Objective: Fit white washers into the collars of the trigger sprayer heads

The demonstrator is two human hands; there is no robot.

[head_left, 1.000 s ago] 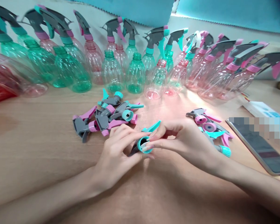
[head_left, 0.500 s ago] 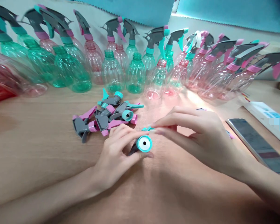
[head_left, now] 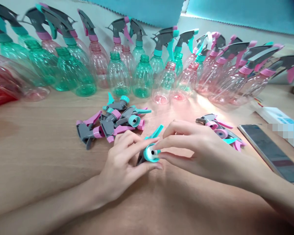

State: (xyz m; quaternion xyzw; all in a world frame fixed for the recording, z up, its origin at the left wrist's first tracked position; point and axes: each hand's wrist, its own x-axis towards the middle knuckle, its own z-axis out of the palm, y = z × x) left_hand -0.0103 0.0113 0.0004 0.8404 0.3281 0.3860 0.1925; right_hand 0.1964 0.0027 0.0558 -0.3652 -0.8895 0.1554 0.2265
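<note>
In the head view my left hand [head_left: 123, 160] is closed around a grey trigger spray head [head_left: 140, 158]. Its teal collar [head_left: 150, 156] faces me, with a white disc and a dark centre hole inside, and its teal trigger [head_left: 157, 132] points up and away. The fingertips of my right hand [head_left: 198, 145] close on the collar's right edge and touch the white disc. Whether they hold some small piece there is hidden. Just beyond my left hand lies a pile of grey, pink and teal spray heads [head_left: 107, 125].
A second group of spray heads [head_left: 220, 133] lies beyond my right wrist. Beside it are a phone [head_left: 267, 147] and a white box [head_left: 281, 117]. Green and pink bottles [head_left: 119, 76] line the back, several topped with spray heads. Something red [head_left: 2, 89] sits at far left.
My right hand has moved from the teal trigger to the collar opening, its fingertips now on the white disc. The trigger and the right-hand group of spray heads have come into clearer view.
</note>
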